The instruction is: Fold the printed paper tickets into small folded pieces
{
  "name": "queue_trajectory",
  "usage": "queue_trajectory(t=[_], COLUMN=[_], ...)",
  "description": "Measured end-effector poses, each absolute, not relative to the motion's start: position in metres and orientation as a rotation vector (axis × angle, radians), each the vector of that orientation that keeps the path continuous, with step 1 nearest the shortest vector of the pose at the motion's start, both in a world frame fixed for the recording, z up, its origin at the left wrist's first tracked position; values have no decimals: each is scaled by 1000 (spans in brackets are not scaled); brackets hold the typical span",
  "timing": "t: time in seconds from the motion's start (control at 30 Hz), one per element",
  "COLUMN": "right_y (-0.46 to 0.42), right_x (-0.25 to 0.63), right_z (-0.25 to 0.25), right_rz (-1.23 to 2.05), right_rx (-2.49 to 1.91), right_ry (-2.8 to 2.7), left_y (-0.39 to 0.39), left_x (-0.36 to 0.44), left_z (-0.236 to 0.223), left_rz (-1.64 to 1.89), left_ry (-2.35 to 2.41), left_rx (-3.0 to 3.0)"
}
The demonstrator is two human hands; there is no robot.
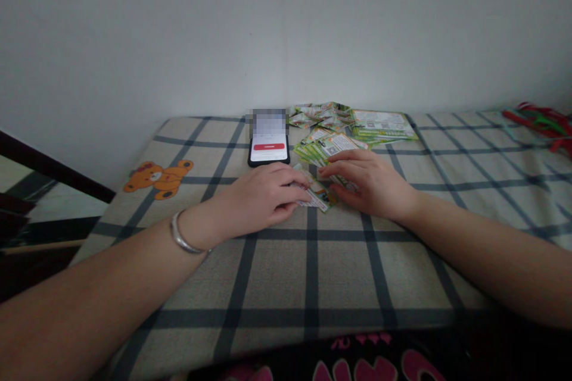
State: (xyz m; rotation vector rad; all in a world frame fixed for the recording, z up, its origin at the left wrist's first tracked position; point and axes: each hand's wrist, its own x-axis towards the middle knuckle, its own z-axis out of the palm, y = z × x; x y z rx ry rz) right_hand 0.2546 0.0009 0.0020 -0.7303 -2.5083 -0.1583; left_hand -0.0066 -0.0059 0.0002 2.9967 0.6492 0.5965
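Observation:
My left hand (263,196), with a silver bangle (181,237) on its wrist, curls its fingers around a small stack of green printed cards (319,195) on the checked cloth. My right hand (369,183) rests on the same stack from the other side, fingers pressed together over the cards. More green cards (324,147) fan out just beyond the hands. A black phone (269,138) with a lit white screen and a red bar lies flat behind my left hand.
A checked beige cloth (313,262) with a bear print (156,178) covers the surface against a white wall. A flatter pile of green sheets (382,125) and crumpled wrappers (319,113) lie at the back. Red and green items (543,122) sit far right. A dark rail (49,169) stands at left.

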Motion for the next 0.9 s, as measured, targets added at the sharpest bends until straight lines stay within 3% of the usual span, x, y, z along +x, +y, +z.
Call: queue_trajectory(t=[0.33, 0.57, 0.9], right_y=[0, -1, 0], right_x=[254, 253, 255], right_z=[1, -1, -4], right_rz=[-21, -3, 46], right_rx=[-780, -808, -799], right_ry=[-2518, -2528, -2554], left_y=[-4, 2, -5], left_x=[-8, -9, -9], left_z=[3, -5, 5], left_rz=[604, 629, 612], left_ry=[528, 700, 457], left_rx=[3100, 3193, 3126])
